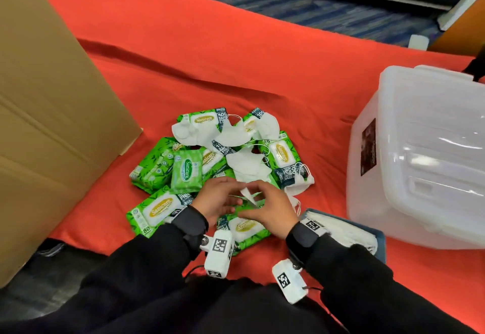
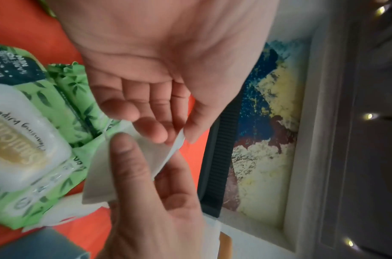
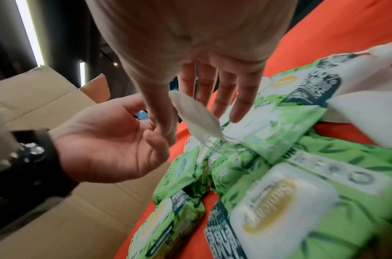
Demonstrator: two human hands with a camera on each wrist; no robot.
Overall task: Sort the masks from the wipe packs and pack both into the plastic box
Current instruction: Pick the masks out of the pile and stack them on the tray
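Green wipe packs (image 1: pixel 157 210) and loose white masks (image 1: pixel 246 163) lie mixed in a pile on the red cloth. Both hands meet over the pile's near side, holding one folded white mask (image 1: pixel 246 193) between them. My left hand (image 1: pixel 231 191) pinches a corner of this mask (image 2: pixel 150 154) between thumb and fingertips (image 2: pixel 179 138). My right hand (image 1: pixel 258 189) pinches the other end, thumb (image 2: pixel 124 157) on top. In the right wrist view the mask (image 3: pixel 197 119) hangs between my right hand's thumb and forefinger (image 3: pixel 175 112), ear loops trailing onto a pack. The plastic box (image 1: pixel 367 202) stands at the right with its lid on.
A large cardboard box (image 1: pixel 47 123) stands along the left side. A blue-grey tray with a stack of masks (image 1: pixel 346 231) sits just right of my right wrist, in front of the plastic box. Red cloth (image 1: pixel 210 57) stretches beyond the pile to the floor edge.
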